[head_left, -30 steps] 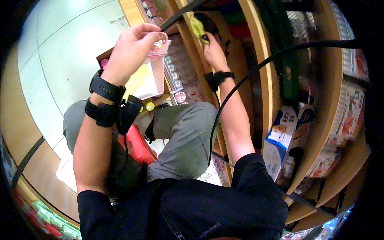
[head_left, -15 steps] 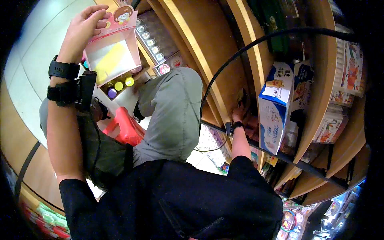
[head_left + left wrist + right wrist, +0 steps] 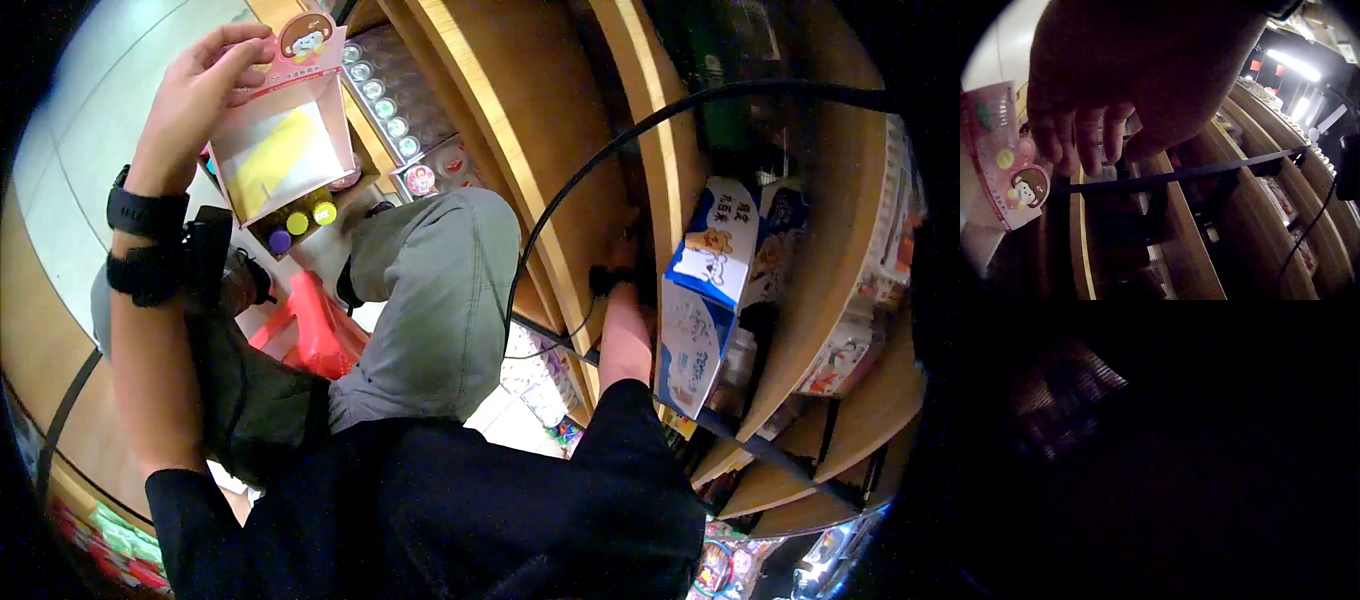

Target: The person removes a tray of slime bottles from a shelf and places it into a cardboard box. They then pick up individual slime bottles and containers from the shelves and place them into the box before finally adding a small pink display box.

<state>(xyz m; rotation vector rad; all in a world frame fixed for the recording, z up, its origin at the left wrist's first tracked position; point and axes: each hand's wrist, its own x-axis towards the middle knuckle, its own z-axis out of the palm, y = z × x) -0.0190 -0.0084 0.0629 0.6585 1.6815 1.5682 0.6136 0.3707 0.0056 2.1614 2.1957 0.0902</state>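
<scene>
In the head view my left hand (image 3: 195, 105) hangs beside the raised card of a pink display box (image 3: 325, 58), fingers loosely bent. From the left wrist view, the fingers of that hand (image 3: 1116, 81) droop with nothing between them, and the pink card (image 3: 997, 156) stands to their side. A pale, yellow-patched panel (image 3: 285, 150) shows in the box. My right forearm (image 3: 625, 335) reaches into a dark shelf compartment. Shadow largely hides the right hand (image 3: 627, 235), so its fingers and anything in them cannot be made out. The right wrist view is almost black.
Yellow-capped (image 3: 324, 212) and purple-capped (image 3: 280, 241) items sit below the box. A blue and white carton (image 3: 700, 310) stands on the shelving near my right arm. A black cable (image 3: 600, 150) arcs across the shelves. A red plastic object (image 3: 320, 335) lies between my legs.
My right hand, which held a yellow-green item at the shelf front, has moved deep into the compartment. My left hand has stopped pinching the pink card; its fingers have loosened. The head view has shifted.
</scene>
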